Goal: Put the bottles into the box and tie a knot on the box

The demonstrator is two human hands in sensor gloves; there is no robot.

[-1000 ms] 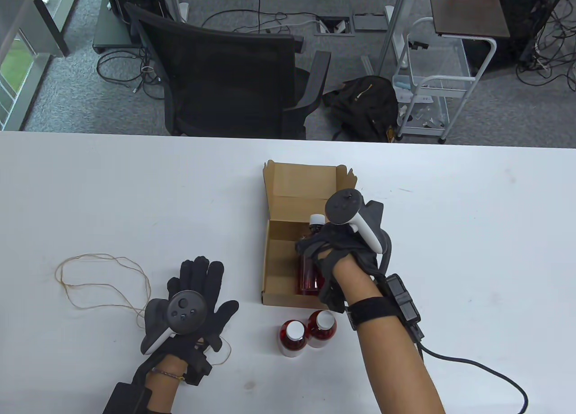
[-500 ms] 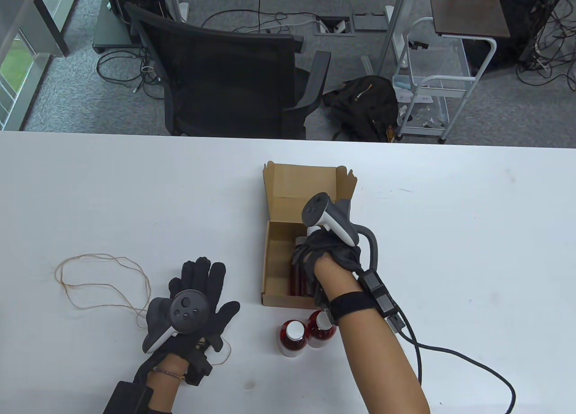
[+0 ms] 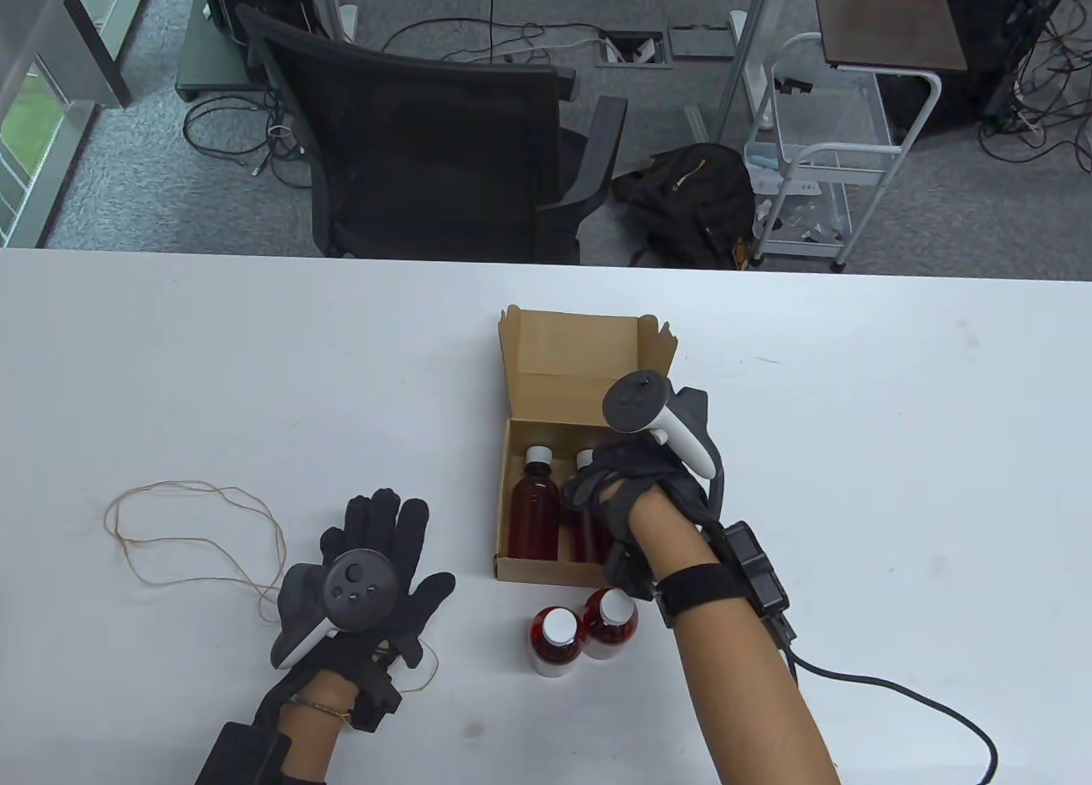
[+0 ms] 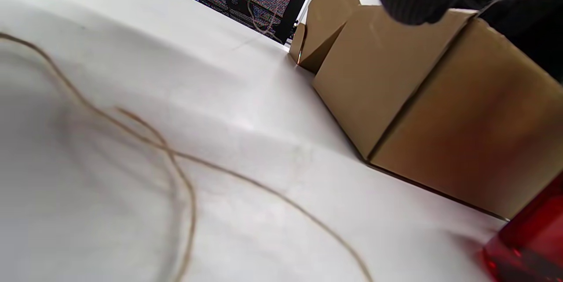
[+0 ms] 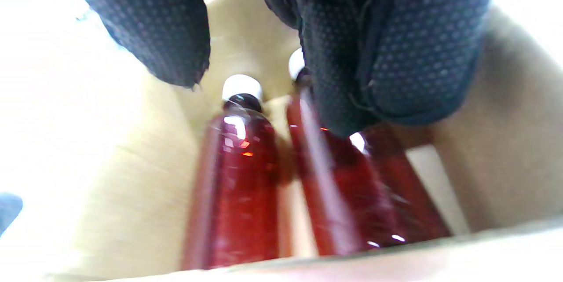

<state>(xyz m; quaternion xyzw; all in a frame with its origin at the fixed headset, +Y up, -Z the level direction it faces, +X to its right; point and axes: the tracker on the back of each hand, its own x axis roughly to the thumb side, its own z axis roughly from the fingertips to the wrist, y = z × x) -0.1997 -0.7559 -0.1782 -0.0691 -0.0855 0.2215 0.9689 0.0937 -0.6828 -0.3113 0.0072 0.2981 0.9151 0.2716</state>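
The open cardboard box point(image 3: 570, 358) sits mid-table with its lid leaning back. Two red bottles with white caps lie side by side in it, one on the left point(image 3: 532, 512) point(image 5: 233, 185) and one beside it point(image 3: 585, 520) point(image 5: 352, 194). My right hand point(image 3: 597, 488) hovers over the box; its fingers point(image 5: 387, 53) reach down onto the second bottle while the thumb point(image 5: 154, 22) stands spread apart. Two more bottles point(image 3: 554, 642) point(image 3: 611, 623) stand upright in front of the box. My left hand point(image 3: 384, 520) lies flat with spread fingers over one end of the thin brown string point(image 3: 188, 520) point(image 4: 176, 159).
A black office chair point(image 3: 426, 145) stands behind the table's far edge. A cable point(image 3: 896, 691) runs from my right wrist across the table at the lower right. The box's outer wall point(image 4: 396, 97) is near my left hand.
My right hand lowered a bottle into the box and has drawn back to the right, uncovering the left bottle lying there. The left hand has stayed put.
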